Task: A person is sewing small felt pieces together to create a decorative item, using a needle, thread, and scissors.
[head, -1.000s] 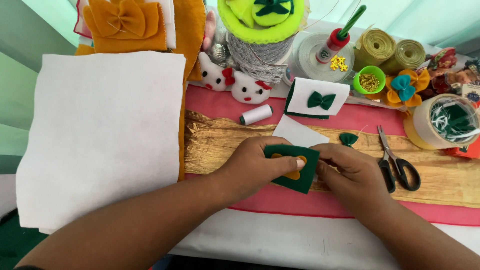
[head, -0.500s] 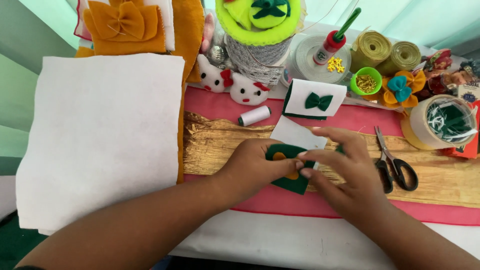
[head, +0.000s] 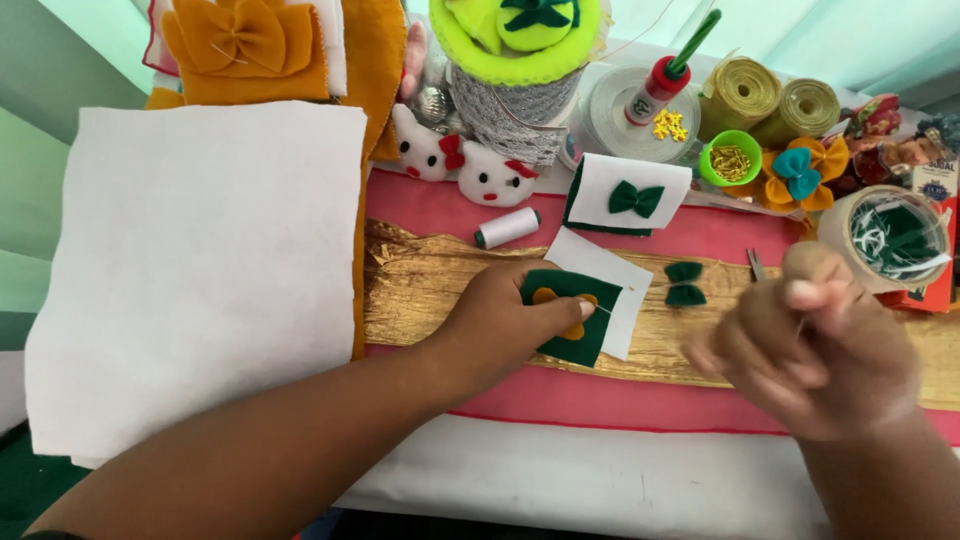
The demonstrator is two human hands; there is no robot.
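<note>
Your left hand lies flat on the green felt near the middle of the table, fingertips pinning it beside the small orange flower on it. A white square sits partly under the felt. Your right hand is raised off the table toward its right edge, blurred, fist closed, thumb and fingers pinched as if on a needle; the needle itself cannot be made out. A thin thread seems to run from the flower toward that hand.

The risk I see: too hard a pull could pucker the felt or drag the flower off centre, since only fingertips hold it. The thread could also snag the loose green bow or the scissors lying just beside your right hand.
</note>
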